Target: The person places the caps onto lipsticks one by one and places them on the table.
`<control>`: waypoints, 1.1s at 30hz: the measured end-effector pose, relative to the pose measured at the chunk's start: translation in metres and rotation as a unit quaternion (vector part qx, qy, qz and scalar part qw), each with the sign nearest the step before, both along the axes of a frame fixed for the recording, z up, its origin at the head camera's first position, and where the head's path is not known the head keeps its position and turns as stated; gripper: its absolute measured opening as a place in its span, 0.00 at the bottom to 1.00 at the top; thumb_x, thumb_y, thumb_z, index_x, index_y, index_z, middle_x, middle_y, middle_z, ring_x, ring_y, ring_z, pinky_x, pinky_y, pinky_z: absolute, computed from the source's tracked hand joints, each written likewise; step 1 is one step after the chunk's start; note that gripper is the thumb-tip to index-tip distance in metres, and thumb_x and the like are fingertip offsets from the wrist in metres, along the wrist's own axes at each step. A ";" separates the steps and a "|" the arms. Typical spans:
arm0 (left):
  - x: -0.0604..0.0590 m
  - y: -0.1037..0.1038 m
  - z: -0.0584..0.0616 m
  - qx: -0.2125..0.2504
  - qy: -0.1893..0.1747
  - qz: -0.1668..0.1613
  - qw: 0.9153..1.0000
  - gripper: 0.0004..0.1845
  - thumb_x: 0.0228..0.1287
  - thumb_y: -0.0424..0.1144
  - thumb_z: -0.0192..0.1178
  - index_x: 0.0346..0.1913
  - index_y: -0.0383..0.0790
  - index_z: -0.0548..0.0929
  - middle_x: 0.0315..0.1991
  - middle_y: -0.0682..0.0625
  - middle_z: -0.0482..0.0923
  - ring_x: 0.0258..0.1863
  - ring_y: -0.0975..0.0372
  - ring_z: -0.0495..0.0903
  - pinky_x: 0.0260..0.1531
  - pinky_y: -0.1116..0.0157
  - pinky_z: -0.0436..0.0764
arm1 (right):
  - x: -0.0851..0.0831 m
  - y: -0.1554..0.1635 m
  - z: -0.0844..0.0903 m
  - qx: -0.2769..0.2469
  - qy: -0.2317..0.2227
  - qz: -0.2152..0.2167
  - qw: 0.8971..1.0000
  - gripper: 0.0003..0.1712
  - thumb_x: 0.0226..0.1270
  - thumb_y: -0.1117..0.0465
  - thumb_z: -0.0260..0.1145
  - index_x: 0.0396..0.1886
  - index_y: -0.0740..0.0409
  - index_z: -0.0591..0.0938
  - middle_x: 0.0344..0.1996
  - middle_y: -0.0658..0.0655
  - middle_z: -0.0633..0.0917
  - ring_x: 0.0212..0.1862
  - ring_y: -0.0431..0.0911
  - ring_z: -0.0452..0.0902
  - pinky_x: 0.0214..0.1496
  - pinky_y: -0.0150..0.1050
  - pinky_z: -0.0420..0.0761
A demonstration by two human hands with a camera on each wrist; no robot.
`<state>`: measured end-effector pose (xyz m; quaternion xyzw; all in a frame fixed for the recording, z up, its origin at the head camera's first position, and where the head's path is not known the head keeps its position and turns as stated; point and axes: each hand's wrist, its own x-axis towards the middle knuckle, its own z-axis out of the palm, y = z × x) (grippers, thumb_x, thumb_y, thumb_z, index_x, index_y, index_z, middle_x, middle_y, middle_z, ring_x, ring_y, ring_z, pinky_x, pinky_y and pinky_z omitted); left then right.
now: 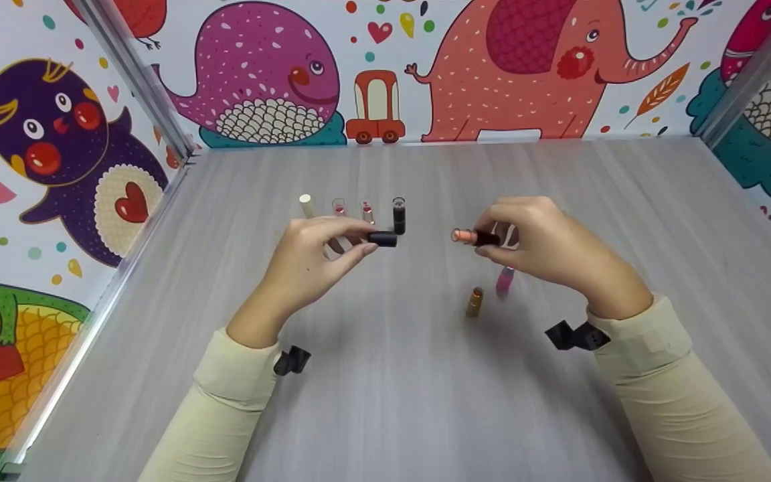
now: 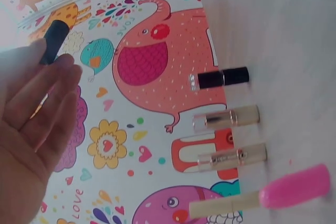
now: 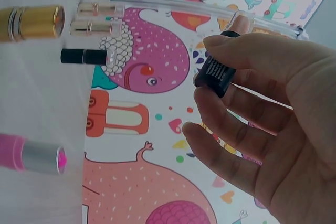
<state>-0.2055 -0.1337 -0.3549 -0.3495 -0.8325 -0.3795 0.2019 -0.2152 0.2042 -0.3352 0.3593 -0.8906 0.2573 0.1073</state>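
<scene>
My left hand [image 1: 318, 251] pinches a short plain black lipstick cap [image 1: 383, 239] between thumb and fingers, above the table. In the left wrist view the cap [image 2: 55, 40] points up and away from the fingertips. To the right, my right hand [image 1: 536, 237] holds a black lipstick [image 1: 488, 238] with a peach end pointing toward the cap, the two held apart. The right wrist view shows small print on the lipstick's black body [image 3: 216, 72] and a clear-looking tip. The right thumb and index finger grip it; the other fingers are loosely bent.
Behind the left hand stand a cream tube [image 1: 306, 205], two clear-topped lipsticks [image 1: 339, 207] [image 1: 367, 211] and a black lipstick [image 1: 399, 215] in a row. A gold lipstick [image 1: 474, 302] and a pink lipstick [image 1: 504, 282] stand nearer, below the right hand. Printed panels [image 1: 385, 40] bound the grey table [image 1: 385, 388].
</scene>
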 end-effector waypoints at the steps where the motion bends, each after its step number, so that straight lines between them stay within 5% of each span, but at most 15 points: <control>1: 0.001 0.002 -0.001 0.004 -0.001 -0.002 1.000 0.10 0.67 0.34 0.75 0.49 0.37 0.93 0.42 0.49 0.92 0.37 0.61 0.88 0.36 0.62 0.89 | 0.001 -0.002 0.000 -0.001 0.000 0.004 1.000 0.11 0.58 0.69 0.82 0.38 0.57 0.89 0.32 0.50 0.87 0.35 0.41 0.83 0.35 0.43 0.87; 18: 0.008 0.029 -0.014 0.023 0.003 -0.044 0.999 0.09 0.68 0.35 0.75 0.49 0.38 0.92 0.42 0.49 0.92 0.37 0.62 0.88 0.34 0.64 0.88 | 0.012 -0.021 -0.004 0.028 0.000 0.037 0.999 0.11 0.60 0.67 0.82 0.41 0.58 0.90 0.35 0.51 0.87 0.36 0.42 0.84 0.35 0.38 0.88; 33: 0.010 0.033 -0.016 0.029 -0.006 -0.055 0.998 0.08 0.68 0.34 0.74 0.48 0.38 0.92 0.43 0.50 0.92 0.38 0.64 0.88 0.34 0.67 0.87 | 0.012 -0.023 -0.006 0.020 0.010 0.057 0.998 0.11 0.61 0.70 0.81 0.41 0.57 0.90 0.35 0.50 0.87 0.38 0.42 0.83 0.38 0.42 0.88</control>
